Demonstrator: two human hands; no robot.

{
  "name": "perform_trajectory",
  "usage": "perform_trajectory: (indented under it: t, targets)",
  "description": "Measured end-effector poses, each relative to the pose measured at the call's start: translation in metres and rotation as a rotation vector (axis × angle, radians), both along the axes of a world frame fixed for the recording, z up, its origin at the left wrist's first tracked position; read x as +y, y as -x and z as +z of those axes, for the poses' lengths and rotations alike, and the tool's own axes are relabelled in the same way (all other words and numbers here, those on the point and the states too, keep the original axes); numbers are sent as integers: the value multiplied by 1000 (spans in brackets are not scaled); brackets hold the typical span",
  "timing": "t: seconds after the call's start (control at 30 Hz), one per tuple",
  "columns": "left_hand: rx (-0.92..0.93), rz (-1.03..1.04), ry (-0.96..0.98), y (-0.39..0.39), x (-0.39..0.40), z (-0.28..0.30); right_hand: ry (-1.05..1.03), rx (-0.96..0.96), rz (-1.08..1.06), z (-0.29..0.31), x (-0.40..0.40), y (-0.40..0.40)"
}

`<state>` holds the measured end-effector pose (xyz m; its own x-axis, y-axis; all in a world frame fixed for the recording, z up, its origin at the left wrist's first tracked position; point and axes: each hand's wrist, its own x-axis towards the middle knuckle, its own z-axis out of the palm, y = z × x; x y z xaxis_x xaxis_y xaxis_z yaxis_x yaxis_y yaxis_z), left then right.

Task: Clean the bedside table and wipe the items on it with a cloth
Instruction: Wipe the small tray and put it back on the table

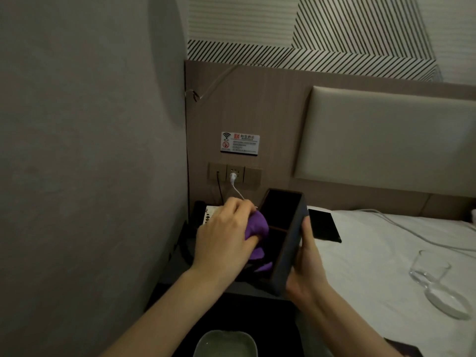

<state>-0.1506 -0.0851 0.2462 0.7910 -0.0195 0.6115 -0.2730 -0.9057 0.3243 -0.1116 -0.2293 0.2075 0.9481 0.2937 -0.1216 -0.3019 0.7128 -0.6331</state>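
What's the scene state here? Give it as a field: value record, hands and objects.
left hand: grips purple cloth, pressing it into the box
right hand: holds dark divided box by its outer side
box state: lifted, tilted, open, compartments look empty
on bed: clear glass on its side, black flat item
bedside table: phone at back
wall: white plug in socket

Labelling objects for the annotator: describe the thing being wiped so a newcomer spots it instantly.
Find the white bed; at its left edge, over the bedside table, the right hand holds a dark open-topped box. The left hand pushes a purple cloth into it. Only it has a divider.
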Motion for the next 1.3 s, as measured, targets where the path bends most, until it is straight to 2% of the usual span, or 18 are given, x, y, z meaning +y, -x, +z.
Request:
perform_trajectory:
  t: [0.03, 0.1, 0.23, 0.43, 0.5, 0.57, 0.63, 0.77, 0.8, 0.9, 1.0, 1.07, 1.2, 1.3]
  targets:
    - [-36, 28, -44, 0, 2, -1, -28, 24, -1, 1, 0, -2]
    - [-99, 35, -88, -1, 6, -1, 48, 44, -18, -1, -1, -7]
    - [-188, -119, -314, -5, 10, 7, 147, 42, 103, -5, -2, -9]
    - [4, -391, -483, -16, 18, 21, 310, 65, 203, -10, -16, -14]
    - [15, -446, -476, -16, 18, 23, 362, 67, 189, -11, -15, -15]
    - [17, -465, -345, -14, 16, 22, 405, 76, 152, -14, -13, -16]
    - [29, -454, -197, -11, 11, 19, 390, 116, 139, -18, -13, -14]
    - [191, -394, 60, -8, 5, 7, 331, 157, 163, -23, -13, -11]
    - [212, -376, 15, -8, 6, 4, 325, 163, 161, -22, -14, -11]
    - [161, -284, -351, -8, 8, -3, 401, 128, 138, -20, -9, -12]
    - [82, -191, -493, -10, 5, -3, 462, 89, 138, -18, -1, -10]
    - [37, -145, -522, -11, 4, -4, 485, 99, 160, -17, -1, -10]
    - [96, -148, -368, -9, 8, -15, 513, 101, 151, -16, -2, -12]
    - [132, -136, -430, -8, 8, -21, 458, 107, 153, -20, -6, -9]
